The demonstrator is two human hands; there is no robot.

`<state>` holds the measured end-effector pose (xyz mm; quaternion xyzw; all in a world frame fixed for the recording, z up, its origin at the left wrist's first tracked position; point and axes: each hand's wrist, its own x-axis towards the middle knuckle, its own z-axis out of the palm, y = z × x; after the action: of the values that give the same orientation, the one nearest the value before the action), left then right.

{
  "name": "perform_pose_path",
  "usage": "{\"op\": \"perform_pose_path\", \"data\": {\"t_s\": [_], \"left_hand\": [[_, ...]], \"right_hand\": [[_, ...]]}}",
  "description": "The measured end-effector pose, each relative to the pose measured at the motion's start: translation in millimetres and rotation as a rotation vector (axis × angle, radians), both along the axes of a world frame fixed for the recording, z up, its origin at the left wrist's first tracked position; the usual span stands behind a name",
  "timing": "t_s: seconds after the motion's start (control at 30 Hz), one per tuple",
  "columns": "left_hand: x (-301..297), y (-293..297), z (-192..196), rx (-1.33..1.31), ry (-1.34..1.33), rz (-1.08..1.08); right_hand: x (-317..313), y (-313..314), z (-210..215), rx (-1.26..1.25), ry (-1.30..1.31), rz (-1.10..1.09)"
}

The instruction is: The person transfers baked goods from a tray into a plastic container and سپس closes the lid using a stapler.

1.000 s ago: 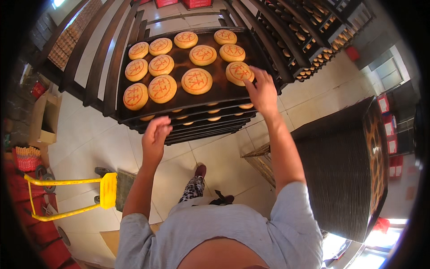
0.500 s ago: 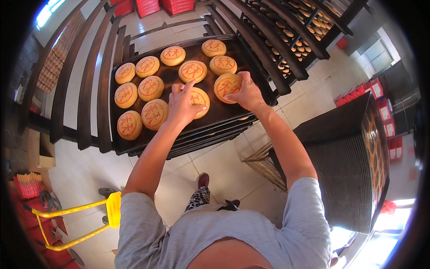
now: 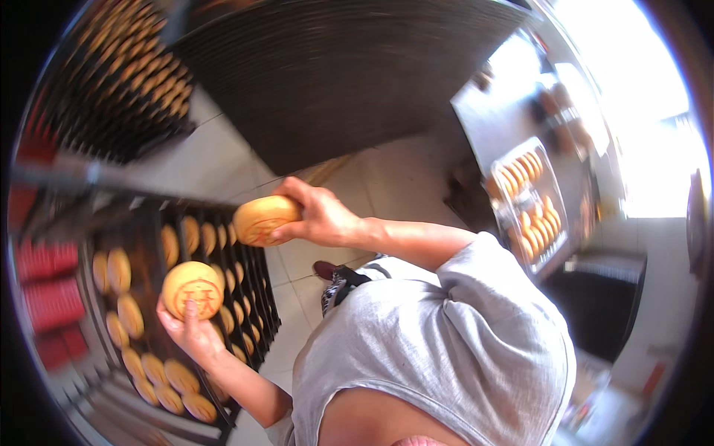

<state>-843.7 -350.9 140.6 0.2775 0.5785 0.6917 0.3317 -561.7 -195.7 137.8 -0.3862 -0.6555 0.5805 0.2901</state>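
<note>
Head view, looking down. The left hand [image 3: 190,331] grips one round golden pastry [image 3: 193,288] by its lower edge, thumb across the stamped face, which is turned up toward the camera; it is held directly above the dark baking tray [image 3: 149,338] on the rack. The right hand [image 3: 321,217] closes around a second round pastry [image 3: 264,218], held on edge so that its flat face points toward the tray and its rim is pinched between thumb and fingers. This second pastry lies just beyond the tray's far edge, above the tiled floor [image 3: 387,178], higher in the frame than the first. Two pastries are thus in hand, one per hand, well apart. The tray bears many more; motion blur prevents an exact count. The left hand is nearer to the tray.
</note>
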Motion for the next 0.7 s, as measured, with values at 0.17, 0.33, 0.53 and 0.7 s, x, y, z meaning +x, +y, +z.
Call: {"op": "perform_pose_path", "data": {"t_s": [0.17, 0.33, 0.53, 0.7], "left_hand": [[198, 94, -44, -0.140, -0.005, -0.443], [440, 147, -45, -0.060, 0.162, -1.119], [651, 144, -93, 0.446, 0.558, -1.461], [697, 118, -158, 0.500, 0.988, -1.448]], "right_hand": [[237, -29, -46, 0.001, -0.017, -0.807], [458, -86, -62, 0.240, -0.112, -1.117], [597, -94, -39, 0.476, -1.046, -0.454], [628, -91, -95, 0.421, -1.080, -0.144]]}}
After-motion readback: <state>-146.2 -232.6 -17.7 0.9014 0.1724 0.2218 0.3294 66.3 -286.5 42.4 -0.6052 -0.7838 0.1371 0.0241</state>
